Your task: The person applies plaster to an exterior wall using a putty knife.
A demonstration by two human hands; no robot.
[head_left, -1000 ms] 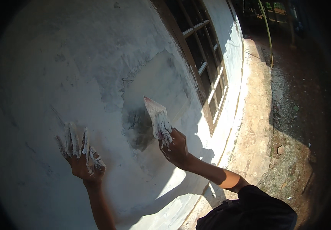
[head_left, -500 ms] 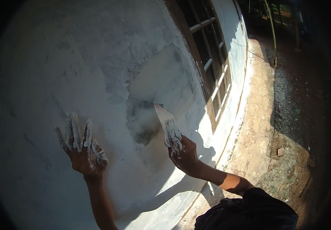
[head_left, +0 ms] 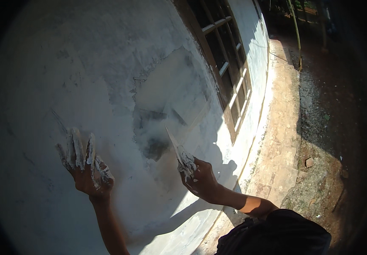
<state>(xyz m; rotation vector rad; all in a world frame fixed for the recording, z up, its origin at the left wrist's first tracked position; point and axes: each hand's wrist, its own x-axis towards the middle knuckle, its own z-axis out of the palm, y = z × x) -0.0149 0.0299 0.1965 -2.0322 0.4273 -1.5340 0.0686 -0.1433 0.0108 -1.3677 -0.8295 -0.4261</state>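
Observation:
My right hand (head_left: 202, 180) is closed round a putty knife (head_left: 174, 142), its thumb side and fingers smeared with white filler. The blade points up and to the left, seen nearly edge-on, over the lower part of a grey, damp-looking patch (head_left: 170, 85). Whether its tip touches the wall cannot be made out. To the left, my left hand (head_left: 92, 176) is raised by the white wall (head_left: 107, 55), fingers stretched upward and slightly apart. Thick white filler coats those fingers. No tool shows in that hand.
A brown-framed window (head_left: 230, 63) with several panes is set in the wall, right of the patch. Along the wall's foot runs a sunlit paved strip (head_left: 283, 140), with rough ground (head_left: 319, 178) beyond it. A thin pole (head_left: 296, 34) stands at the far right.
The putty knife has come down and slightly left, and its blade has turned from showing its face to nearly edge-on. My left hand keeps its pose; the whole view has shifted a little.

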